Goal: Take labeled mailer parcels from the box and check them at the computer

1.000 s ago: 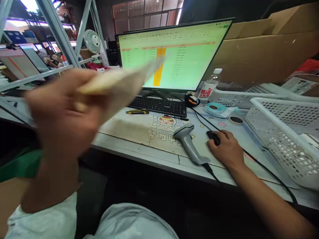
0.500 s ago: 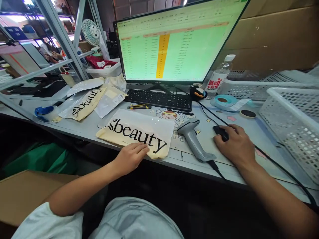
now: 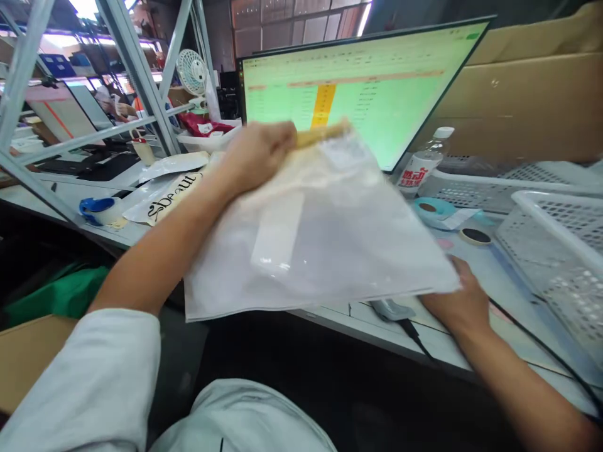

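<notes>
My left hand (image 3: 264, 154) is closed on the yellowish upper edge of a plastic mailing bag (image 3: 339, 232), holding it up in front of the monitor. The bag hangs with its whitish side towards me, slightly blurred, and a pale label (image 3: 277, 232) shows on it. My right hand (image 3: 459, 295) rests on the desk at the right; the bag's lower right corner covers its fingers, and the mouse is out of sight. Close to it, the grey handle end of a barcode scanner (image 3: 393, 309) sticks out from under the bag.
A monitor (image 3: 400, 94) stands behind the bag. More printed bags (image 3: 174, 198) and a blue tape dispenser (image 3: 97, 210) lie at the left. A bottle (image 3: 424, 163), a light blue tape roll (image 3: 431, 210) and a white plastic basket (image 3: 556, 251) are at the right.
My left hand has taken hold of the mailing bag and lifted it off the desk, turning its lettered face away. My right hand has stayed in about the same place.
</notes>
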A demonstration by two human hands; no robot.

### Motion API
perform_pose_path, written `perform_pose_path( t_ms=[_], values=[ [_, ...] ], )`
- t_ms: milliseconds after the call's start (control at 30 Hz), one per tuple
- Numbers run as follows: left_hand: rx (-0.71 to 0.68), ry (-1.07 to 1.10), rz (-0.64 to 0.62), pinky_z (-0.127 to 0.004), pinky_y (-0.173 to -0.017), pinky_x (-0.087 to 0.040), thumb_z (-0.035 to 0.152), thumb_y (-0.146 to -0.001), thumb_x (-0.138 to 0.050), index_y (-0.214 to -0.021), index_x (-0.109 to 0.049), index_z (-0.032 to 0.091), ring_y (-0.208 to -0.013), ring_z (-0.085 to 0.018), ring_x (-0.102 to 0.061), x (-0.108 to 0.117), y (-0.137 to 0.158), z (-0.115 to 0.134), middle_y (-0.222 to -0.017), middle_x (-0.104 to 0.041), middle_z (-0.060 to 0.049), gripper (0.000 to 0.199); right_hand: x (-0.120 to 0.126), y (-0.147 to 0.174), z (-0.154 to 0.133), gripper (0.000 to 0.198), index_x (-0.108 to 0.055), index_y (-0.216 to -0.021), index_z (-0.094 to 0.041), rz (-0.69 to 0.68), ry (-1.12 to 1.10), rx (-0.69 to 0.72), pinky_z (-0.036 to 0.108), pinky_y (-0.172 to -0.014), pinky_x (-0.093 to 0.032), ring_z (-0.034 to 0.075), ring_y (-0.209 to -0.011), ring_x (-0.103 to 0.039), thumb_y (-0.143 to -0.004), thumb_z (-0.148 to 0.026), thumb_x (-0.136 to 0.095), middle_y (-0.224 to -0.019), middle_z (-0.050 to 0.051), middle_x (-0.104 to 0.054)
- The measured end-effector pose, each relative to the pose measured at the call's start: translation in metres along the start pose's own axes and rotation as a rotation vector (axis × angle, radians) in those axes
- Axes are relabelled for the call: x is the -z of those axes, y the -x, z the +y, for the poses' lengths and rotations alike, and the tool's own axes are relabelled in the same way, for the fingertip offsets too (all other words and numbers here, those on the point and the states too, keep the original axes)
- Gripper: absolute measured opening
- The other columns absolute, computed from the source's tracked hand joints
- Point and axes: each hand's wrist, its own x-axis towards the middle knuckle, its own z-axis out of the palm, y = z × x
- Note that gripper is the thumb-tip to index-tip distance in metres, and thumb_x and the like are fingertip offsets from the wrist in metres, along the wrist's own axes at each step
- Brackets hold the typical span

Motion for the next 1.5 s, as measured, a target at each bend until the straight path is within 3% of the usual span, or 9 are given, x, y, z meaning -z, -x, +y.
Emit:
perform_pose_path(
  t_ms=[133, 267, 400, 500, 633, 800, 1100, 1367, 1500],
  values=[
    [-0.058, 0.072, -0.447, -0.038, -0.094, -0.052, 0.023, -0.103, -0.054, -0.120, -0.070, 0.017, -0.104, -0.027, -0.068, -0.107, 0.006, 0.018, -0.108, -0.074, -0.008, 0.024, 0.002, 0.001, 0.000, 0.048, -0.065, -0.130, -0.016, 0.017, -0.006, 0.022, 0.050, -0.101, -0.052, 0.037, -0.122, -0.058, -0.095, -0.042, -0.047, -0.146, 0.018, -0.051],
    [-0.012, 0.092, -0.487, -0.046, -0.112, -0.043, 0.030, -0.104, -0.052, -0.149, -0.049, 0.011, -0.134, -0.034, -0.054, -0.145, 0.043, 0.045, -0.146, -0.057, -0.018, 0.049, -0.004, 0.001, 0.004, 0.047, -0.066, -0.129, -0.017, 0.033, -0.019, 0.024, 0.052, -0.101, -0.052, 0.037, -0.122, -0.058, -0.093, -0.042, -0.049, -0.145, 0.016, -0.052],
    [-0.196, 0.224, -0.594, -0.050, -0.123, -0.030, 0.055, -0.104, -0.046, -0.157, -0.042, 0.021, -0.151, -0.034, -0.034, -0.136, 0.081, 0.064, -0.165, -0.035, -0.011, 0.062, -0.007, 0.002, 0.007, 0.045, -0.065, -0.128, -0.018, 0.065, -0.026, 0.052, 0.053, -0.099, -0.052, 0.036, -0.121, -0.058, -0.090, -0.039, -0.050, -0.143, 0.016, -0.052],
    [-0.310, 0.253, -0.662, -0.057, -0.126, -0.021, 0.055, -0.105, -0.043, -0.160, -0.037, 0.026, -0.156, -0.036, -0.024, -0.128, 0.107, 0.064, -0.169, -0.026, -0.008, 0.062, -0.007, 0.002, 0.007, 0.045, -0.066, -0.127, -0.018, 0.070, -0.021, 0.052, 0.051, -0.098, -0.053, 0.036, -0.119, -0.059, -0.091, -0.038, -0.049, -0.143, 0.015, -0.053],
    [-0.412, 0.282, -0.624, -0.060, -0.124, -0.023, 0.042, -0.100, -0.054, -0.148, -0.050, 0.029, -0.152, -0.034, -0.032, -0.114, 0.131, 0.050, -0.164, -0.040, -0.007, 0.049, -0.007, 0.003, 0.008, 0.044, -0.065, -0.128, -0.018, 0.062, -0.015, 0.045, 0.051, -0.100, -0.052, 0.035, -0.122, -0.058, -0.091, -0.037, -0.049, -0.144, 0.015, -0.052],
    [-0.310, 0.303, -0.586, -0.055, -0.120, -0.035, 0.044, -0.100, -0.053, -0.110, -0.063, 0.023, -0.143, -0.030, -0.045, -0.106, 0.146, 0.051, -0.153, -0.052, -0.011, 0.025, -0.006, 0.004, 0.006, 0.044, -0.065, -0.129, -0.018, 0.061, -0.004, 0.051, 0.046, -0.106, -0.050, 0.033, -0.126, -0.057, -0.095, -0.040, -0.048, -0.145, 0.015, -0.052],
    [-0.481, 0.247, -0.562, -0.049, -0.119, -0.028, 0.048, -0.101, -0.055, -0.147, -0.050, 0.021, -0.144, -0.029, -0.042, -0.111, 0.160, 0.052, -0.156, -0.051, -0.006, 0.054, -0.010, 0.002, 0.008, 0.045, -0.069, -0.123, -0.014, 0.111, 0.028, 0.067, 0.038, -0.106, -0.049, 0.028, -0.126, -0.058, -0.094, -0.043, -0.050, -0.139, 0.015, -0.058],
    [-0.586, -0.063, -0.560, -0.043, -0.090, -0.046, 0.016, -0.088, -0.062, -0.123, -0.070, 0.021, -0.115, -0.030, -0.059, -0.084, 0.156, 0.035, -0.134, -0.066, -0.006, 0.036, -0.013, 0.001, 0.011, 0.054, -0.070, -0.125, -0.008, 0.110, 0.024, 0.072, 0.041, -0.106, -0.048, 0.030, -0.127, -0.057, -0.096, -0.049, -0.050, -0.136, 0.019, -0.060],
    [-0.389, -0.171, -0.591, -0.043, -0.080, -0.052, 0.010, -0.088, -0.059, -0.112, -0.073, 0.015, -0.107, -0.033, -0.062, -0.074, 0.174, 0.041, -0.127, -0.067, -0.012, 0.028, -0.015, 0.001, 0.017, 0.053, -0.069, -0.126, -0.008, 0.112, 0.038, 0.116, 0.045, -0.106, -0.049, 0.032, -0.127, -0.057, -0.095, -0.049, -0.053, -0.133, 0.020, -0.060]
  ],
)
